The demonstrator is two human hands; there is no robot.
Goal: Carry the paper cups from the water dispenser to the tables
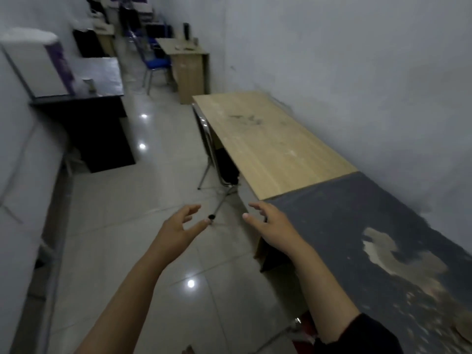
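Both my hands reach forward over the tiled floor, empty, fingers spread. My left hand (178, 227) hovers above the aisle. My right hand (270, 226) is at the near corner of a worn dark table (357, 226) on the right. Beyond that stands a light wooden table (275, 144) against the wall. One blurred paper cup (89, 85) stands on a black desk (102, 72) at the far left. No water dispenser shows in this view.
A metal-legged chair (207, 144) is tucked under the wooden table. Farther down the aisle are a blue chair (155, 62) and another small wooden desk (189, 60). A white box (40, 67) sits on the black desk. White wall runs along the right.
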